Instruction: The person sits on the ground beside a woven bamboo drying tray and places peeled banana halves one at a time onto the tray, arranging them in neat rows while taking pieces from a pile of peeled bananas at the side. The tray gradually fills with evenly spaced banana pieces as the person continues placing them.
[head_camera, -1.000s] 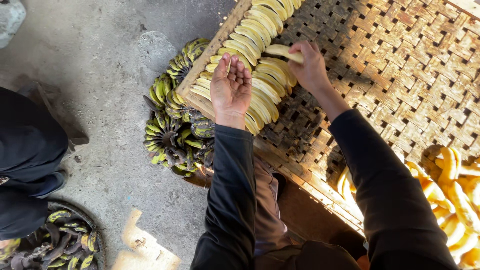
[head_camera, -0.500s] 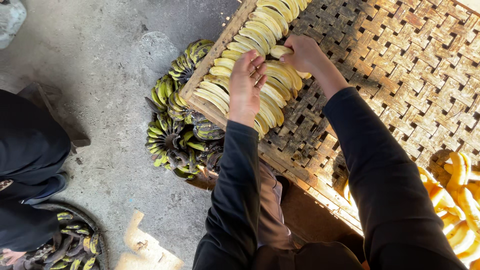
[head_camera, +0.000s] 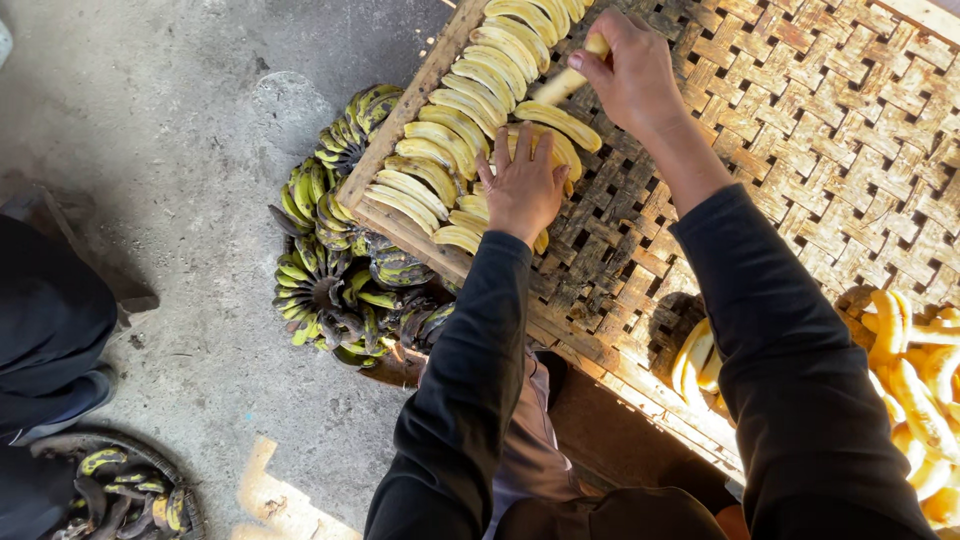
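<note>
A woven bamboo tray (head_camera: 800, 150) lies in front of me, with rows of peeled yellow bananas (head_camera: 450, 150) laid along its left end. My left hand (head_camera: 522, 188) rests palm down, fingers spread, on the nearest bananas of the second row. Above the rows, my right hand (head_camera: 632, 72) grips one peeled banana (head_camera: 570, 75), held at a slant. Both arms wear dark sleeves.
A bunch of unpeeled green-black bananas (head_camera: 335, 270) lies on the concrete floor left of the tray. More peeled bananas (head_camera: 915, 370) sit beneath the tray at the right. A basket of dark bananas (head_camera: 120, 490) and another person's dark clothing (head_camera: 50, 330) are at the left.
My left hand has dropped flat onto the near bananas. My right hand now holds a peeled banana over the rows. The view has shifted closer to the tray.
</note>
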